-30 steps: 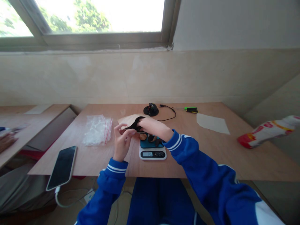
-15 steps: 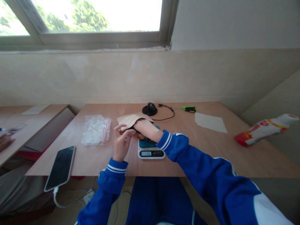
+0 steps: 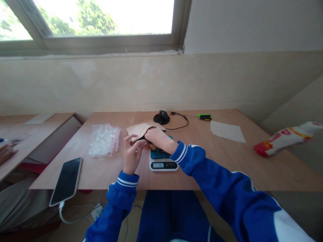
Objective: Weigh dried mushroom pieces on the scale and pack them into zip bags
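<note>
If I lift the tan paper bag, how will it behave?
The tan paper bag will probably flex: its rim curves and its wall looks thin. It may be light, since the left hand appears to hold only its edge, though its inside is hidden.

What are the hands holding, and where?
The left hand holds the tan bag by its opening's edge; the right hand is inside it, its hold hidden.

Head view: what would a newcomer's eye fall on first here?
Probably the tan paper bag with a dark inside at mid-picture, its open edge in the left hand and the right hand mostly hidden in its mouth. Just below it in the picture sits a white scale with a teal top. The red-and-white plastic bottle at the right side of the light-brown wooden table also stands out.
</note>
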Available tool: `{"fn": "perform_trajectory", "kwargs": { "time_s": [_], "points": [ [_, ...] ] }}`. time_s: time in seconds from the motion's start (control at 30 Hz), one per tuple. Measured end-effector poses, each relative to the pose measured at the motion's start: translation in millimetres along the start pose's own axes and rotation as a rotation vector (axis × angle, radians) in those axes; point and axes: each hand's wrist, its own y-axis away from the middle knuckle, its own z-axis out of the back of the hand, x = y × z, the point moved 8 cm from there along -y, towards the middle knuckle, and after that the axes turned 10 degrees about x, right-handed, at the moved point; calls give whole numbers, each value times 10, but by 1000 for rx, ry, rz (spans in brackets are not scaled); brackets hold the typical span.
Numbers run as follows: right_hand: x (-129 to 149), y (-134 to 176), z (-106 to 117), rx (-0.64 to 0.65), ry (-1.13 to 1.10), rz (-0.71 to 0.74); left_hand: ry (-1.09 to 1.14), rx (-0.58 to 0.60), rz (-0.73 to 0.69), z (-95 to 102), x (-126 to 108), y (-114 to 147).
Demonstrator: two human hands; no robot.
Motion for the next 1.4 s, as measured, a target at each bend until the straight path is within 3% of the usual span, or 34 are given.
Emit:
{"fn": "perform_trajectory", "kwargs": {
  "time_s": [0.2,0.33,0.47,0.63,1.07,1.17,1.27,1.4],
  "points": [
    [-49,241,152,-58,13,-69,19,-8,38,32,37,-13],
    [-168,395,264,-119,-166,-97,41,-26,52,48,50,-10],
    [-321,520,354,-268,-429,-78,63,-59,47,68,55,-8],
    [-527,596,314,-414,-640,-99,62,-51,66,61,59,-19],
    [-614,814,305,-554,-1021,-47,71,-74,99,110,73,-74],
    [-619,929,220,-526,-1112,-29,62,-96,122,136,97,-147],
    [-551,1005,66,-385,-1155,26,56,-125,156,177,158,-271],
    [-425,1060,-159,-220,-1023,88,41,-142,165,226,230,-454]
  ]
}}
